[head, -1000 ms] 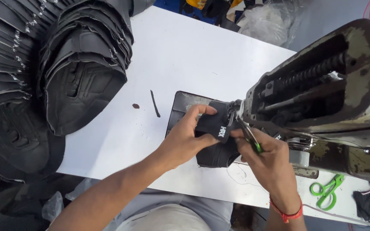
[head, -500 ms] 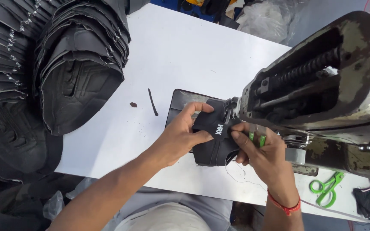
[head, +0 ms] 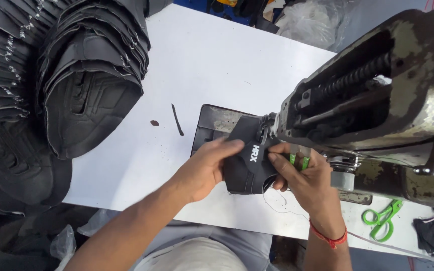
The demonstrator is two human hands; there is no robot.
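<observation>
A black shoe-upper piece [head: 247, 163] with small white lettering lies on the dark metal bed plate [head: 209, 125] under the head of a worn sewing machine [head: 372, 95]. My left hand [head: 207, 168] grips the piece from the left, fingers curled over its top edge. On the right side my right hand [head: 302, 178] pinches the same piece, and green handles of a small thread snip [head: 300, 161] stick out between its fingers. A red thread band sits on that wrist.
Tall stacks of black shoe uppers [head: 71, 95] fill the left side of the white table [head: 217, 60]. Green thread snips [head: 383, 218] and a black scrap [head: 430, 236] lie at the right. A thin black strip [head: 177, 119] lies left of the plate.
Both hands have slid the black piece a little further under the machine head, and my right hand's fingers have closed round the green snip.
</observation>
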